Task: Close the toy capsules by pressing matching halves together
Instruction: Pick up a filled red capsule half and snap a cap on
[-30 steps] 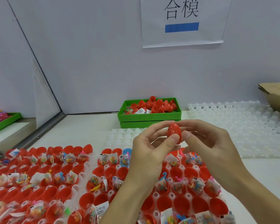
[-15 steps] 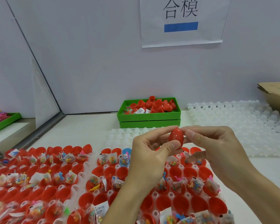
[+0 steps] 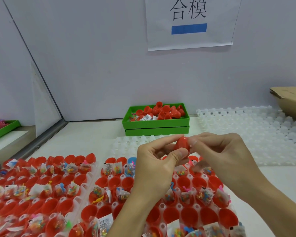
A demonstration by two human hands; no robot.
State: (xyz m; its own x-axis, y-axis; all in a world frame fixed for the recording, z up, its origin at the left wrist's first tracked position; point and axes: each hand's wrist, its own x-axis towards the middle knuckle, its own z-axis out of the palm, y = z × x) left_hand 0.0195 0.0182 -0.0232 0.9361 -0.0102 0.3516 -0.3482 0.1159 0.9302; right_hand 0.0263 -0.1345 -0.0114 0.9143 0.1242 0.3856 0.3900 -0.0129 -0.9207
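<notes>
Capsule (image 3: 181, 146) pinched between left hand (image 3: 156, 165) and right hand (image 3: 224, 156), above the tray (image 3: 99, 170) — best squeezed squarely along its axis, halves aligned, till the seam seats — no twisting.

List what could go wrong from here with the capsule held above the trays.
1. The capsule is pinched only at the fingertips of the left hand and right hand; it could slip and fall.
2. It hangs over the open halves and toy bags; a drop may knock them askew.
3. Whether the seam is fully shut is hidden, so it may reopen.
</notes>
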